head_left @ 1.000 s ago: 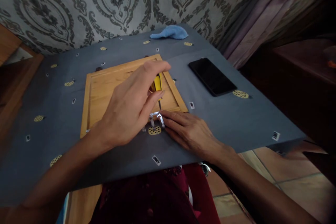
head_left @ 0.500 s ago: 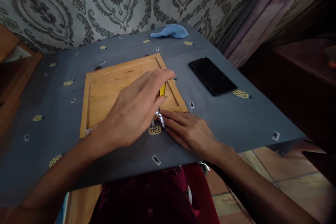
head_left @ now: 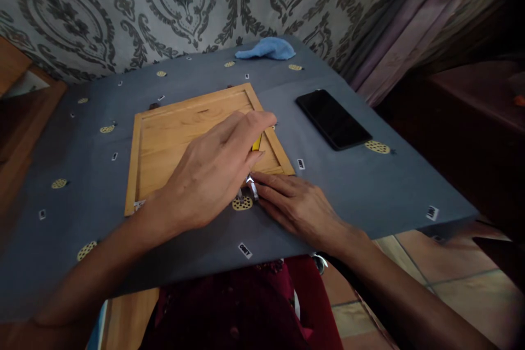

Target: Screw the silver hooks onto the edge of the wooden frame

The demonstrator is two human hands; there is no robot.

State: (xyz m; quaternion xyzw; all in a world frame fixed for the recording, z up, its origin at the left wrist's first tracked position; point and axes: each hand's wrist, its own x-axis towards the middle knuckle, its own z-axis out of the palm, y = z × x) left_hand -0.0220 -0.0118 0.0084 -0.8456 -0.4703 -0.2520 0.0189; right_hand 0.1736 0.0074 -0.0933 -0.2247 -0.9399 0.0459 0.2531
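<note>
A framed wooden panel (head_left: 176,136), like a small cabinet door, lies on the cloth-covered table. My left hand (head_left: 217,167) is closed round a yellow-handled screwdriver (head_left: 256,143) above the panel's near right part; most of the tool is hidden by the fingers. Just below it, a shiny metal hinge (head_left: 253,188) sits at the panel's near edge, sticking out over the cloth. My right hand (head_left: 297,202) rests on the table with its fingertips pressed at the hinge and the panel edge, its thumb hidden. Another metal hinge (head_left: 139,205) shows at the near left corner.
A black phone (head_left: 333,119) lies right of the panel, and a blue cloth (head_left: 266,49) is bunched at the back. Patterned curtain (head_left: 178,0) hangs behind the grey tablecloth (head_left: 369,191). Wooden furniture (head_left: 36,115) stands at the left.
My left hand has tilted slightly to the right with the screwdriver, and less of the yellow handle shows. My right hand, the panel and the hinge stay in place.
</note>
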